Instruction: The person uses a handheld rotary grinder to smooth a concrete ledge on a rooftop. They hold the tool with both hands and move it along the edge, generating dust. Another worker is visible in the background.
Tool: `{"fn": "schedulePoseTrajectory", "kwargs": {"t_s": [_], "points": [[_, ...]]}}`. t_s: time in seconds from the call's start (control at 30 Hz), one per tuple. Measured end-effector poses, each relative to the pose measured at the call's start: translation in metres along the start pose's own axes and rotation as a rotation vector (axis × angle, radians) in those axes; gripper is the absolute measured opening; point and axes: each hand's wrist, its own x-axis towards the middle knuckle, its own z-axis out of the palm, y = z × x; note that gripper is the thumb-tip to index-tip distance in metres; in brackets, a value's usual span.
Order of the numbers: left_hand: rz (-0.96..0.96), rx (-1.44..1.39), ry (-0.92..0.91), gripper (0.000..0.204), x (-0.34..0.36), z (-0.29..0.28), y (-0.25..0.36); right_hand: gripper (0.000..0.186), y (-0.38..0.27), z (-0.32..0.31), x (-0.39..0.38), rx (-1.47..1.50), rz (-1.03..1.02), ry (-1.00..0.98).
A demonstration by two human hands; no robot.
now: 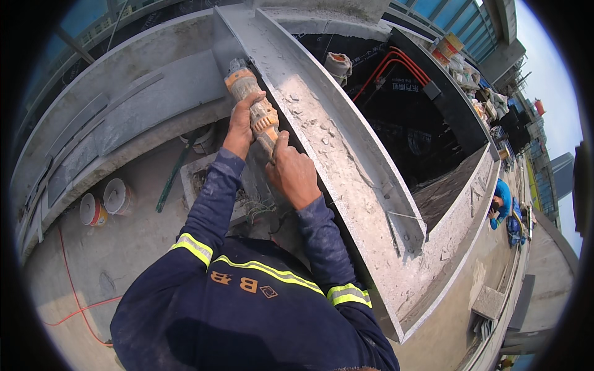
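Observation:
Both my hands are wrapped round a dusty orange and grey angle grinder [263, 117]. My left hand [242, 123] grips the middle of its body, and my right hand [293, 172] holds the rear end, closer to me. The tool's metal head points away from me at the inner edge of a grey stone-clad ledge [328, 161]. Whether the disc touches the stone is too small to tell. A pale haze hangs beside the head. Grit and broken chips lie along the ledge's channel, between its raised stone edges.
Left on the floor stand two white buckets [117, 196], a green bar [176, 176] and an orange cable [71, 278]. Beyond the ledge is a black-lined pit [402, 117] with red conduits [396, 59]. A person in blue [502, 201] crouches at the far right.

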Motion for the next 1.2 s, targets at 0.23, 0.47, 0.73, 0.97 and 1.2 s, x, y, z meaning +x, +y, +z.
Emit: {"fn": "schedulePoseTrajectory", "kwargs": {"t_s": [0.23, 0.47, 0.73, 0.97, 1.2], "points": [[-0.016, 0.003, 0.01, 0.034, 0.019, -0.007, 0.001, 0.075, 0.004, 0.012, 0.014, -0.029, -0.017, 0.007], [-0.035, 0.001, 0.002, 0.037, 0.035, -0.016, 0.001, 0.078, 0.005, 0.021, 0.026, -0.036, -0.023, 0.008], [-0.046, -0.013, -0.012, 0.036, 0.033, -0.017, 0.001, 0.078, 0.003, 0.018, 0.021, -0.032, -0.011, 0.008], [-0.024, 0.002, -0.001, 0.034, 0.012, -0.005, 0.0, 0.075, 0.001, 0.005, 0.005, -0.015, -0.008, 0.021], [-0.01, 0.02, -0.008, 0.033, 0.001, 0.001, 0.001, 0.067, 0.001, 0.001, -0.002, -0.041, -0.047, 0.056]]}}
